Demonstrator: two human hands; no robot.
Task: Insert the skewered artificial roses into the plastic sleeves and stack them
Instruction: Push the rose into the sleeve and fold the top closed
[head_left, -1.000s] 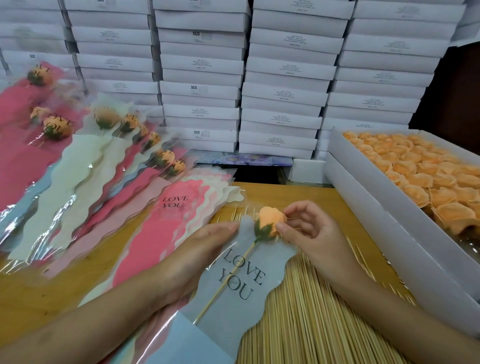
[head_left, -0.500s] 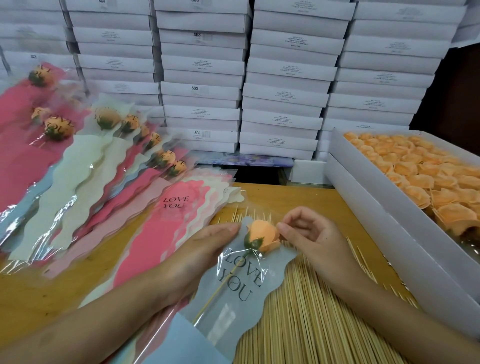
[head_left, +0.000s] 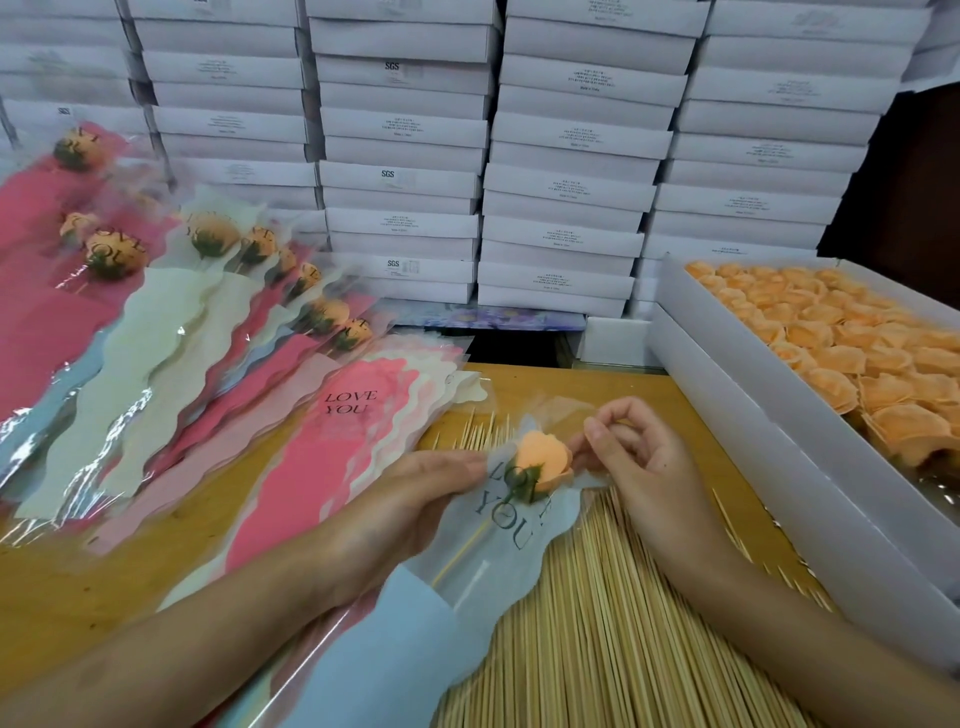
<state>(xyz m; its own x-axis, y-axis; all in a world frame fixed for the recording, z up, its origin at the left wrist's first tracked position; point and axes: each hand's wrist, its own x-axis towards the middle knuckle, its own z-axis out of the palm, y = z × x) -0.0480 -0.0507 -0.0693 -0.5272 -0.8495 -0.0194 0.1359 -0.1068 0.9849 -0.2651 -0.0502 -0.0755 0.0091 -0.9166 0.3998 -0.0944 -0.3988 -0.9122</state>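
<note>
An orange rose (head_left: 545, 460) on a wooden skewer (head_left: 460, 553) lies inside a pale blue "LOVE YOU" plastic sleeve (head_left: 498, 561), its head over the printed words. My left hand (head_left: 410, 499) holds the sleeve's left edge near the rose. With curled fingers, my right hand (head_left: 631, 457) pinches the sleeve's clear top right beside the rose head. Under my left hand lies a pile of flat sleeves (head_left: 343, 447), pink on top. Filled sleeves (head_left: 171, 322) with roses fan out at the left.
Loose bamboo skewers (head_left: 597, 623) cover the wooden table (head_left: 582, 389) in front of me. A white box of orange rose heads (head_left: 841, 338) stands at the right. Stacked white boxes (head_left: 405, 156) wall off the back.
The rose and skewer have slid down deeper into the blue sleeve, the head now over the lettering. My right hand followed it down a little; my left hand stayed holding the sleeve.
</note>
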